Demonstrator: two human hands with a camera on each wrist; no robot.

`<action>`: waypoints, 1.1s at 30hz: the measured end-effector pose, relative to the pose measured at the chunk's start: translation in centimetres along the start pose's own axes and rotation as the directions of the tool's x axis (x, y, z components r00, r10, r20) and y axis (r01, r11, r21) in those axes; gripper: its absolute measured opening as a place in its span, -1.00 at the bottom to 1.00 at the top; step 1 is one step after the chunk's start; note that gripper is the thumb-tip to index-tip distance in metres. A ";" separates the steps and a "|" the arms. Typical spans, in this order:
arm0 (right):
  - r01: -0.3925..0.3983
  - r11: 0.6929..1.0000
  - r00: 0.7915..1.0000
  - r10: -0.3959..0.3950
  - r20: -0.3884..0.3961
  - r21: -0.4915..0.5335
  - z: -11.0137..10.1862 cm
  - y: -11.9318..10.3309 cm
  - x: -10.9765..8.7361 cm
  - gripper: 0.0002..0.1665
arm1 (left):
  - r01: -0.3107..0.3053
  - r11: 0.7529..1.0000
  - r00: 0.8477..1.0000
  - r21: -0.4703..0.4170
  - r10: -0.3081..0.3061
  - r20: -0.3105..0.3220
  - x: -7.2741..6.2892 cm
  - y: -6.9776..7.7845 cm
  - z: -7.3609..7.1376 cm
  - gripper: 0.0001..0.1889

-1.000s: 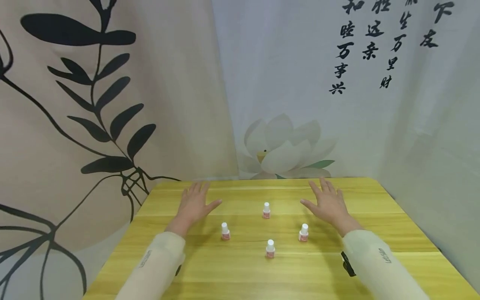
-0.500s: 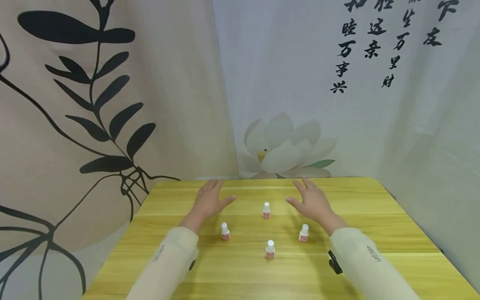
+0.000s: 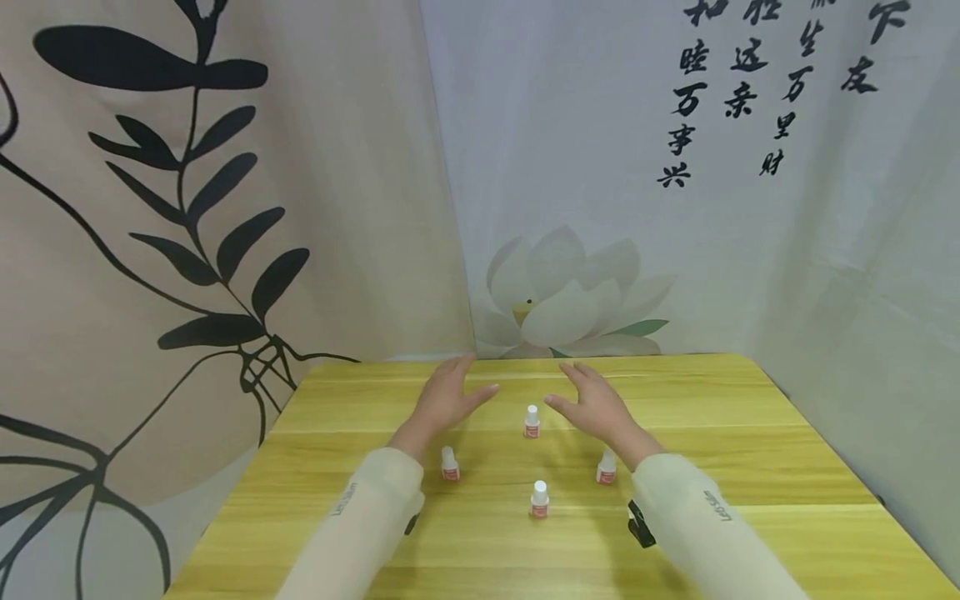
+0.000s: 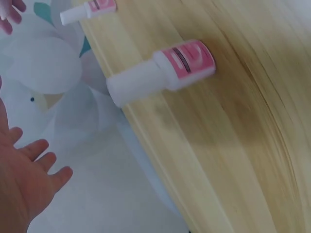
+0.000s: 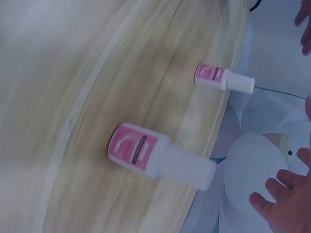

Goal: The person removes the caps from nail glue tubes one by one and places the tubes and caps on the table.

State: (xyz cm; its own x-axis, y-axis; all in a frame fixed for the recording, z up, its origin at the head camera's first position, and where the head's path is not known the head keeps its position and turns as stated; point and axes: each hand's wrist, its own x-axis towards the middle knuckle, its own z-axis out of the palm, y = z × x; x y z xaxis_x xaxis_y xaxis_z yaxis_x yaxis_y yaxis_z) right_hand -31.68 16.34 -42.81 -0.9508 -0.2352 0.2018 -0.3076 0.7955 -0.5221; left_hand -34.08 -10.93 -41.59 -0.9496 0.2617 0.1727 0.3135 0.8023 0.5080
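Note:
Small white bottles with pink labels and white caps stand upright on the wooden table (image 3: 480, 550). One is the far bottle (image 3: 532, 422), another the near bottle (image 3: 539, 501); the left bottle (image 3: 450, 465) and right bottle (image 3: 606, 468) flank them. My left hand (image 3: 442, 402), fingers extended and thumb spread, hovers beyond the left bottle, which appears large in the left wrist view (image 4: 180, 65). Opposite it, my right hand (image 3: 597, 408) is raised with fingers spread, its wrist overlapping the right bottle's cap in the head view. Both hands hold nothing, and the far bottle lies between them.
A curtain (image 3: 375, 208) printed with leaves, a lotus and characters hangs behind the table's far edge. Pale sleeves (image 3: 360, 517) cover both forearms, each with a dark strap (image 3: 641, 525) beneath.
Both hands have moved inward over the table, toward each other and the far bottle. The bottles have stayed in place.

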 end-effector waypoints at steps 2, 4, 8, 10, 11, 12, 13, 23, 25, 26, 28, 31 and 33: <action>-0.003 1.000 1.000 0.003 0.003 0.018 0.2 -0.3 0.0 -0.10 | 0.002 1.000 1.000 -0.029 -0.002 0.008 0.1 0.4 0.2 -0.12; -0.009 0.999 1.000 0.009 0.006 0.039 0.4 -0.4 0.1 -0.10 | 0.007 0.998 1.000 -0.066 -0.006 0.013 0.2 0.8 0.4 -0.13; -0.032 0.996 0.999 0.031 0.013 0.086 0.8 -0.4 0.2 -0.10 | 0.013 0.992 1.000 -0.127 -0.011 0.024 0.3 1.4 0.8 -0.13; -0.049 0.992 0.999 0.048 0.012 0.116 1.0 -0.4 0.3 -0.11 | 0.013 0.988 1.000 -0.154 -0.009 0.025 0.5 1.6 1.0 -0.13; -0.059 0.990 0.998 0.058 0.012 0.130 1.1 -0.4 0.3 -0.11 | 0.015 0.985 1.000 -0.169 -0.010 0.030 0.5 1.6 1.1 -0.13; -0.068 0.987 0.998 0.067 0.011 0.143 1.1 -0.4 0.4 -0.11 | 0.017 0.983 0.999 -0.184 -0.011 0.032 0.6 1.7 1.2 -0.13; -0.076 0.985 0.997 0.076 0.011 0.155 1.2 -0.5 0.4 -0.12 | 0.017 0.980 0.999 -0.197 -0.010 0.034 0.7 1.8 1.4 -0.13; -0.186 0.941 0.983 0.178 0.054 0.284 1.9 -0.9 0.3 -0.15 | 0.063 0.945 0.996 -0.322 -0.041 0.075 0.9 2.7 2.3 -0.18; -0.204 0.931 0.979 0.195 0.062 0.302 2.2 -0.9 0.2 -0.15 | 0.079 0.936 0.995 -0.343 -0.052 0.087 0.8 2.8 2.5 -0.19; -0.211 0.925 0.977 0.202 0.063 0.314 2.3 -0.9 0.1 -0.16 | 0.085 0.931 0.994 -0.356 -0.056 0.090 0.8 2.8 2.6 -0.19; -0.229 0.908 0.973 0.218 0.070 0.351 2.5 -0.9 0.0 -0.17 | 0.096 0.923 0.994 -0.374 -0.066 0.092 0.9 2.8 2.9 -0.20; -0.247 0.884 0.969 0.235 0.078 0.397 2.9 -1.2 -0.3 -0.18 | 0.114 0.907 0.992 -0.405 -0.083 0.093 1.0 2.8 3.3 -0.22; -0.270 0.865 0.962 0.257 0.088 0.422 3.2 -1.3 -0.4 -0.19 | 0.122 0.897 0.992 -0.425 -0.091 0.091 1.0 2.8 3.7 -0.24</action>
State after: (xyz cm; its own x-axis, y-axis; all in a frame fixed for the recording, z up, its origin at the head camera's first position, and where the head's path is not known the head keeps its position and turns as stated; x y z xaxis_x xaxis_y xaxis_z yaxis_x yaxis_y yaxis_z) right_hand -31.02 13.59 -44.83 -0.9974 -0.0707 -0.0128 -0.0256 0.5159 -0.8563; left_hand -34.18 -6.44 -43.07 -0.9708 0.2351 0.0477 0.1678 0.5230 0.8356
